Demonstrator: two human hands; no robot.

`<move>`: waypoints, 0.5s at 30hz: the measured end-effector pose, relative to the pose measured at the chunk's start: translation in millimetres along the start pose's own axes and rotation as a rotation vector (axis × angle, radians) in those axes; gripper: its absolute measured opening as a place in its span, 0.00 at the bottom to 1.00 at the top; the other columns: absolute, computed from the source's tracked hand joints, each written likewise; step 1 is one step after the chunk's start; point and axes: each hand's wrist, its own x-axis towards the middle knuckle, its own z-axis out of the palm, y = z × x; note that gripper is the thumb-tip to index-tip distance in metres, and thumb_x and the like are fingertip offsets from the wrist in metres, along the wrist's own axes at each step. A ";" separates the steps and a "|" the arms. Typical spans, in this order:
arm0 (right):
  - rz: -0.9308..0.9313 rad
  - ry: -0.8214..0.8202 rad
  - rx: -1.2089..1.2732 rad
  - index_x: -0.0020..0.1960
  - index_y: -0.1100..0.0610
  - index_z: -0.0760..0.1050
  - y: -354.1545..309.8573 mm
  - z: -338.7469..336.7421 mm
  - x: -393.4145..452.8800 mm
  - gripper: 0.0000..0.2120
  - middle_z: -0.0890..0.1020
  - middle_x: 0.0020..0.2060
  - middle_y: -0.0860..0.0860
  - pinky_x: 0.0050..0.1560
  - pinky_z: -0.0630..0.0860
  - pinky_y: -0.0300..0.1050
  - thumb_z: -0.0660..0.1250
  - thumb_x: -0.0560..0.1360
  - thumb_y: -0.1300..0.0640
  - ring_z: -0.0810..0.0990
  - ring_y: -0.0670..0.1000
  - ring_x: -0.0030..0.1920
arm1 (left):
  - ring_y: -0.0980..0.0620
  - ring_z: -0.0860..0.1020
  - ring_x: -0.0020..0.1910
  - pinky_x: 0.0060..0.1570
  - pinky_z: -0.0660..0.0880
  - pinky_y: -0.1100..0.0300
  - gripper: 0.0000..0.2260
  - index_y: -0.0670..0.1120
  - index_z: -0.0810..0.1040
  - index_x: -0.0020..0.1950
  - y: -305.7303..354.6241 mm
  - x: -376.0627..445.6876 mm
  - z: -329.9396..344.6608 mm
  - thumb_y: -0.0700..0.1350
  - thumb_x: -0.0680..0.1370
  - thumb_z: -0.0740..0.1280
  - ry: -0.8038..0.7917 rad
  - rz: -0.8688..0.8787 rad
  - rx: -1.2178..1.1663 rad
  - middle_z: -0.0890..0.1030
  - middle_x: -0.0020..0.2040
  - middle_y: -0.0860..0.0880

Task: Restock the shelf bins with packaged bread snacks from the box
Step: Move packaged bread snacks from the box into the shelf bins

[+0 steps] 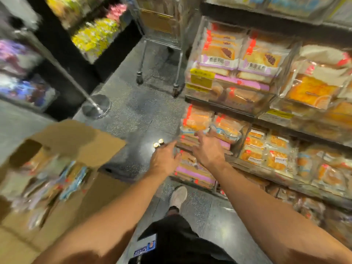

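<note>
An open cardboard box (76,143) at the left holds several wrapped bread snacks (57,180), blurred by motion. On the right, shelves carry clear bins (238,130) full of orange bread packs (198,119). My left hand (164,159) stretches toward the left end of a low bin, fingers straight, holding nothing. Further right, my right hand (207,149) has its straight fingers on the packs in that bin. Pink-striped packs (192,172) lie just below both hands.
A wheeled metal cart (162,44) stands in the aisle behind. A stanchion post with a round base (97,107) is at the left centre. Dark shelving with yellow goods (95,35) lines the far left. My shoe (179,197) is on the speckled floor.
</note>
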 end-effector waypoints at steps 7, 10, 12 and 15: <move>-0.340 -0.113 -0.059 0.67 0.52 0.71 -100.9 42.2 -87.6 0.21 0.82 0.56 0.58 0.54 0.75 0.52 0.67 0.75 0.53 0.80 0.63 0.57 | 0.44 0.74 0.67 0.63 0.70 0.56 0.26 0.53 0.68 0.76 -93.5 -138.3 -36.9 0.55 0.79 0.66 0.175 -0.276 -0.105 0.77 0.68 0.45; -0.456 -0.181 -0.073 0.69 0.52 0.70 -150.7 70.5 -114.8 0.23 0.82 0.55 0.58 0.52 0.77 0.51 0.67 0.75 0.52 0.80 0.61 0.56 | 0.44 0.76 0.64 0.60 0.70 0.58 0.25 0.52 0.67 0.77 -136.8 -185.7 -55.6 0.53 0.80 0.65 0.219 -0.348 -0.168 0.80 0.64 0.45; -0.529 -0.219 -0.086 0.70 0.51 0.69 -185.7 94.4 -130.7 0.24 0.82 0.56 0.57 0.52 0.78 0.51 0.67 0.75 0.52 0.80 0.60 0.56 | 0.47 0.74 0.68 0.64 0.67 0.59 0.26 0.52 0.65 0.78 -169.1 -215.5 -67.1 0.55 0.80 0.65 0.255 -0.405 -0.218 0.77 0.68 0.48; -0.613 -0.298 -0.111 0.68 0.50 0.70 -236.2 134.2 -150.3 0.22 0.82 0.54 0.56 0.51 0.78 0.49 0.68 0.76 0.50 0.80 0.60 0.55 | 0.46 0.73 0.68 0.59 0.67 0.61 0.26 0.53 0.67 0.77 -217.5 -252.9 -80.9 0.58 0.80 0.62 0.308 -0.441 -0.242 0.76 0.69 0.49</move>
